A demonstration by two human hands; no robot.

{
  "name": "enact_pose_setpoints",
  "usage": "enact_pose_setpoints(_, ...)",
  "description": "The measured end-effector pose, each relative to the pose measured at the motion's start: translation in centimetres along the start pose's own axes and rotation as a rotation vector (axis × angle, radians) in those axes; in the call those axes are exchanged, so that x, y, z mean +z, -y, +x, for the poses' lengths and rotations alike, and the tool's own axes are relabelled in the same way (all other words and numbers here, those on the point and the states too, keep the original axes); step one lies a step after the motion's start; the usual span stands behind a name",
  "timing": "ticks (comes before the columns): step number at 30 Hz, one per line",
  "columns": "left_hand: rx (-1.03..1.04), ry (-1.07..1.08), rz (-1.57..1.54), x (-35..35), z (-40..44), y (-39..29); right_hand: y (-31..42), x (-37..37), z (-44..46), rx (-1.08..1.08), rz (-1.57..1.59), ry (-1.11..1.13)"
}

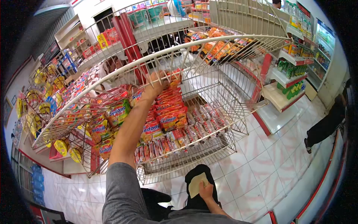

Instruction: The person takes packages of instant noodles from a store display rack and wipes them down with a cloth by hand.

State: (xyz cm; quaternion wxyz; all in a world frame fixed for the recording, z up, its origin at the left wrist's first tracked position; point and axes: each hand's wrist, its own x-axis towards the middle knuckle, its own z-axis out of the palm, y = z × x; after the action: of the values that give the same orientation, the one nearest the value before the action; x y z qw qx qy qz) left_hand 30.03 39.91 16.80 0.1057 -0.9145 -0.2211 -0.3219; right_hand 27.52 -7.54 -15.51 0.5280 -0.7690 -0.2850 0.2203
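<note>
My left hand [156, 81] reaches over the front rim of a white wire display rack [149, 59], at the back of a stack of red instant noodle packets [169, 106]. Its fingers are partly hidden behind the rim wires and packets, so I cannot tell whether they grip one. Low in front of my body, my right hand [206, 190] is closed on a flat, pale beige cloth [196, 184], thumb on top. More noodle packets in orange and green wrappers [119, 111] lie left of my forearm. Small clear-and-red packets [203, 121] fill the compartment to the right.
Orange and black packets [220, 46] sit in the rack's far section. Yellow round packs [61, 147] hang at left. Shelves of bottles [291, 69] and a glass-door fridge [322, 48] stand at right. A person's dark-trousered leg [324, 123] is at the right edge. White tiled floor [257, 164] surrounds the rack.
</note>
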Motion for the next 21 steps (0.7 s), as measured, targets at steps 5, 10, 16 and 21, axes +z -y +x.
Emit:
enact_pose_setpoints(5, -0.187, 0.179, 0.03, 1.1, 0.0, 0.5, -0.5, 0.2, 0.1, -0.027, -0.019, 0.01)
enact_pose_setpoints(10, -0.317, 0.224, 0.032, 2.8, -0.9, 1.6, 0.0, 0.0, 0.0, 0.004, 0.004, 0.006)
enact_pose_setpoints(16, 0.0, -0.276, 0.419, 4.5, -2.8, 2.1, 0.3, 0.2, 0.6, -0.05, -0.025, -0.012)
enact_pose_setpoints(21, -0.043, -0.001, 0.144, 0.1, -5.2, -1.2, -1.4, 0.8, 0.2, -0.125, -0.106, -0.01)
